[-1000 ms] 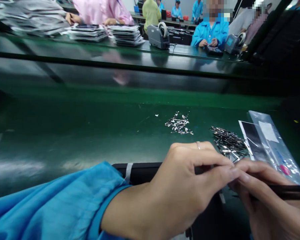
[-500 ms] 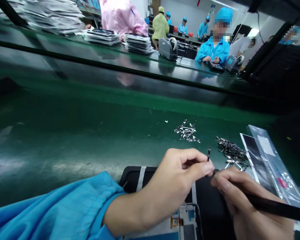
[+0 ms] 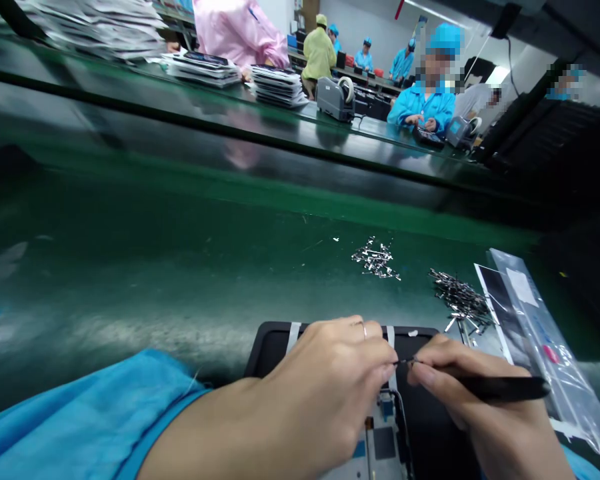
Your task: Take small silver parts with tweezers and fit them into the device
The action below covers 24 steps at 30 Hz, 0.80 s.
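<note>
My left hand [image 3: 325, 387], in a blue sleeve, rests over a black phone frame [image 3: 273, 343] at the bench's near edge, fingertips pinched on a tiny metal part. My right hand [image 3: 485, 413] holds black tweezers [image 3: 490, 387], whose tip meets the left fingertips at the small part over the frame's open inside. Two heaps of small silver metal parts lie beyond: one [image 3: 376, 259] further off, one [image 3: 460, 300] nearer my right hand.
Clear plastic bags [image 3: 535, 320] lie at the right. The green bench [image 3: 180, 267] stretches left. Across a conveyor, people in blue and pink coats work; stacks of trays [image 3: 277, 85] and a tape dispenser [image 3: 335, 99] stand there.
My left hand came down from holding the small part up near the heaps to the phone frame. The tweezers' tip now meets the left fingertips. The view tilted down slightly.
</note>
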Motion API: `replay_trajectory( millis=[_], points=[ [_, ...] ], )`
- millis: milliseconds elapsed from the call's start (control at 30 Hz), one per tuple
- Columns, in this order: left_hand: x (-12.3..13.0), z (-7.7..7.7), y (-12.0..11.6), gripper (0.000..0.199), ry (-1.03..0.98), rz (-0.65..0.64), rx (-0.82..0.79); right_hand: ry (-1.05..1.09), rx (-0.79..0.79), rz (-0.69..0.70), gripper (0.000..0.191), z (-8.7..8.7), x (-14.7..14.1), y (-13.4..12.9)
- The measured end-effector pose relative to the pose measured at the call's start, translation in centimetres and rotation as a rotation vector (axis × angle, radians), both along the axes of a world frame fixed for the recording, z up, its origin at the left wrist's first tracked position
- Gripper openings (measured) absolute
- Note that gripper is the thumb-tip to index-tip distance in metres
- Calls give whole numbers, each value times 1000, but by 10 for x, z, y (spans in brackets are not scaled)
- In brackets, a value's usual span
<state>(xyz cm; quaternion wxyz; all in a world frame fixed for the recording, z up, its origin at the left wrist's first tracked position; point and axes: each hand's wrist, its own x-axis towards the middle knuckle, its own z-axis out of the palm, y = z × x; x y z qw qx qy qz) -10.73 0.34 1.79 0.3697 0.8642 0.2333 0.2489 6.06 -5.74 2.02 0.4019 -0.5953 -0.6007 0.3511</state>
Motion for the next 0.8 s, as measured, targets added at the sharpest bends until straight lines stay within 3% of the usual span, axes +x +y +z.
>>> replay_trajectory(
  millis=[133, 200, 300, 400, 500, 600, 700, 800],
  points=[
    [-3, -5, -7, 26, -21, 56, 298, 209, -179, -131, 12, 4, -13, -3],
    [-4, -5, -9, 23, -70, 72, 289, 253, -179, -138, 7, 4, -17, -5],
    [-3, -3, -10, 16, -148, 69, 145, 227, -149, -126, 10, 2, -19, -8],
    [-3, 0, -9, 12, -197, 100, -53, 127, -100, -104, 17, 2, -17, -12],
    [-4, 2, -9, 14, -179, 103, -208, -91, 42, 2, 8, 5, -15, -17],
    [-4, -3, -14, 15, -139, 87, -113, -266, 155, 89, 13, 6, -15, -20],
    [-4, -12, -19, 16, -45, 58, 53, -383, 157, 148, 10, 0, -13, -24],
    [-4, -19, -20, 20, 46, 53, 71, -442, 150, 159, 8, -11, -6, -27]
  ],
)
